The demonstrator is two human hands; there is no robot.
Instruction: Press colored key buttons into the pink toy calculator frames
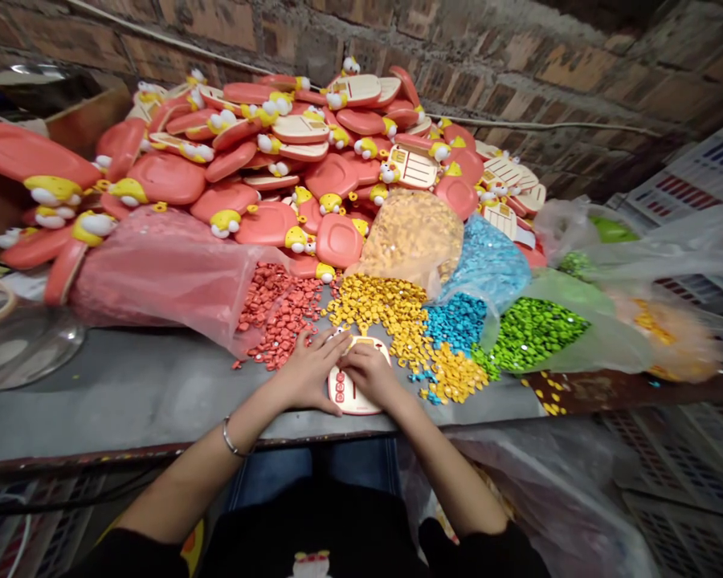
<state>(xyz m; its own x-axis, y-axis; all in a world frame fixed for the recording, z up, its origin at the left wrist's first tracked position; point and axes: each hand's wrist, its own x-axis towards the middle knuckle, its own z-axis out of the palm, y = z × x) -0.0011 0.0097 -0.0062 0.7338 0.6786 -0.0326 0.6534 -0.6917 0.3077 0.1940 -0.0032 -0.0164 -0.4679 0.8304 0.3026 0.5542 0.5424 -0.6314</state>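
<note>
**Plastic toy panel under both hands, at the near edge of the sorted pieces**

The plastic toy panel (354, 393), cream-faced with a pink rim and small red squares, lies flat on the grey tabletop (126, 393), just near of where the red and yellow piles meet. You have both hands on it, so the step in hand looks like working on the panel itself. Your left hand (304, 371) sits on its left side, fingers spread and reaching toward the far edge. Your right hand (370, 373) covers the far part, with its fingers (361, 361) curled and close together; you can't tell whether they pinch anything underneath.

For your next move, the small red pieces (280, 317) lie just left of your left fingertips, and the small yellow pieces (386, 317) fan out just beyond the panel. Further right are the blue pieces (458, 321), then the green pieces (533, 333), each spilling from a plastic bag. Behind them, a large heap of pink duck-topped plastic panels (217, 160) rises against the brick wall (548, 72). A metal bangle (229, 437) circles your left wrist.
</note>
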